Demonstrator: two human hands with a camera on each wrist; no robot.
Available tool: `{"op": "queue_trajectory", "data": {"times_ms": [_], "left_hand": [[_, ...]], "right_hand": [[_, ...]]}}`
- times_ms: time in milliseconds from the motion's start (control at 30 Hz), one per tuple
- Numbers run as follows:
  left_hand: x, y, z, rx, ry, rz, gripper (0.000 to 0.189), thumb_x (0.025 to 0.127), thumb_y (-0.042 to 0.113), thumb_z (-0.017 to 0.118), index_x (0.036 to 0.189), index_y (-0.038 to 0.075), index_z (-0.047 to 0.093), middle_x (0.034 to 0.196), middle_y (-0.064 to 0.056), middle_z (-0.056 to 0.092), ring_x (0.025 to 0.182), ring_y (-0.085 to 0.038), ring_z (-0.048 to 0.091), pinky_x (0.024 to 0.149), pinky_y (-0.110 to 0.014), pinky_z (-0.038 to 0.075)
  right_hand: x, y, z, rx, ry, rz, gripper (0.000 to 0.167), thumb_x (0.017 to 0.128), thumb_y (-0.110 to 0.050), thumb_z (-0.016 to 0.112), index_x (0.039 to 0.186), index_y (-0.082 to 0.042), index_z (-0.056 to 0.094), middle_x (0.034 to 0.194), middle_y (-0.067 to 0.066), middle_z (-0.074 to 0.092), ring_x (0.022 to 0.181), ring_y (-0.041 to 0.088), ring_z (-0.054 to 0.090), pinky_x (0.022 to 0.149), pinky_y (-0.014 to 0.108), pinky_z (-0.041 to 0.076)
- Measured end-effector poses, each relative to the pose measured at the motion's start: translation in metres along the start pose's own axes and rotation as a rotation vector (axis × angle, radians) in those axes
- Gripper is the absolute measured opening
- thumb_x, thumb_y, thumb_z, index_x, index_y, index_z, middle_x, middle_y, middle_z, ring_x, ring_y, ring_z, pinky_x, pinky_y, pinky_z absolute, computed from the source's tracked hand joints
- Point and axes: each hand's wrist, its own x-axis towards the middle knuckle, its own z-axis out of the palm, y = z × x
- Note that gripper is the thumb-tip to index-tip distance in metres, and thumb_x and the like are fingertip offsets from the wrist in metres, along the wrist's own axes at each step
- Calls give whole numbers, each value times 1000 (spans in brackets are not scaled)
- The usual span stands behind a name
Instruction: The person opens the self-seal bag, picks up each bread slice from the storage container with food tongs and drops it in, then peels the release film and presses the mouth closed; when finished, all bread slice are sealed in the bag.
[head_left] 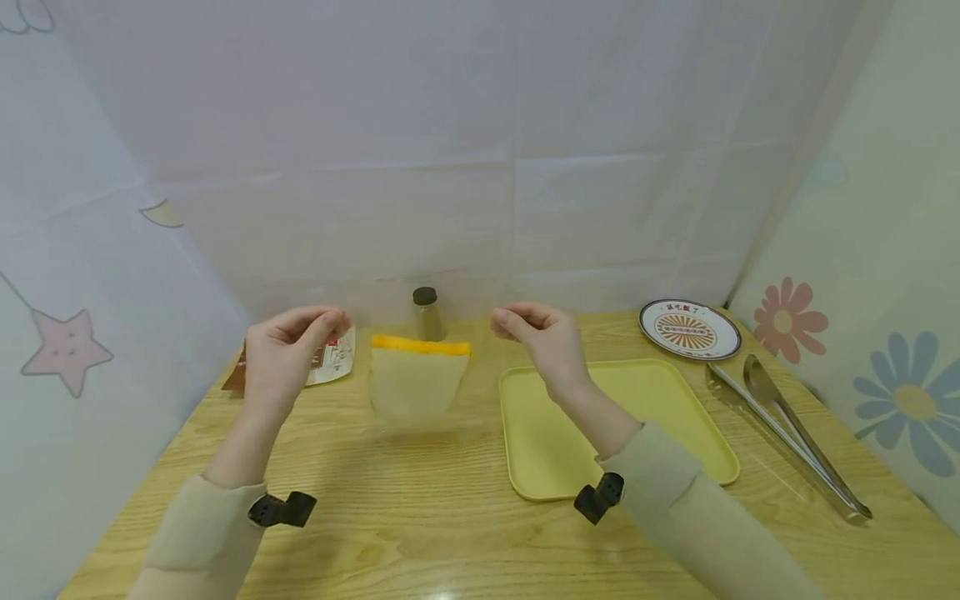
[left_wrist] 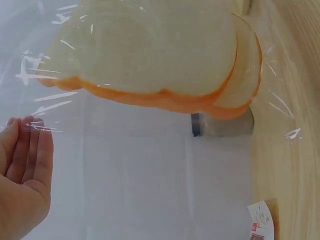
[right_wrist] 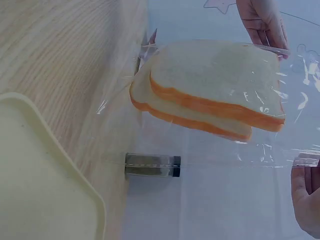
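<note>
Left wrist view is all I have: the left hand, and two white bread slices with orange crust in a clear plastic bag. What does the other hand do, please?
Observer: The right hand pinches the clear plastic bag near its upper edge.
Operator: Thank you. Is there any tool on the wood-grain table?
Observer: Yes, long silver metal tongs lie on its right side.
Operator: And is there any dish near the tongs?
Observer: A round white plate with a dark rim and an orange sunburst lies behind them.
</note>
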Motion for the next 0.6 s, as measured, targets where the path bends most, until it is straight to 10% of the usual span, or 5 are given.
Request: {"op": "queue_trajectory", "data": {"times_ms": [267, 433, 600], "left_hand": [[1, 27, 15, -155, 76, 37, 20, 87, 11, 67, 96, -7, 70, 80, 8, 74, 72, -6, 70, 36, -15, 33], [2, 35, 15, -289, 216, 79, 22, 85, 9, 69, 94, -11, 68, 78, -1, 73, 70, -10, 71, 65, -17, 57], [0, 38, 12, -149, 187, 136, 19, 85, 8, 69, 92, -9, 70, 76, 4, 72, 68, -7, 70, 68, -20, 58]], "right_hand": [[6, -18, 12, -10, -40, -77, 24, 87, -11, 67, 101, 10, 67, 82, -2, 72, 77, 15, 70, 84, 31, 58], [5, -28, 8, 61, -20, -114, 24, 89, -8, 64, 101, 13, 64, 78, -9, 71, 78, 13, 70, 84, 32, 58], [4, -31, 2, 64, -24, -134, 19, 88, -6, 64, 96, 11, 67, 76, -8, 71, 75, 10, 70, 83, 32, 58]]}}
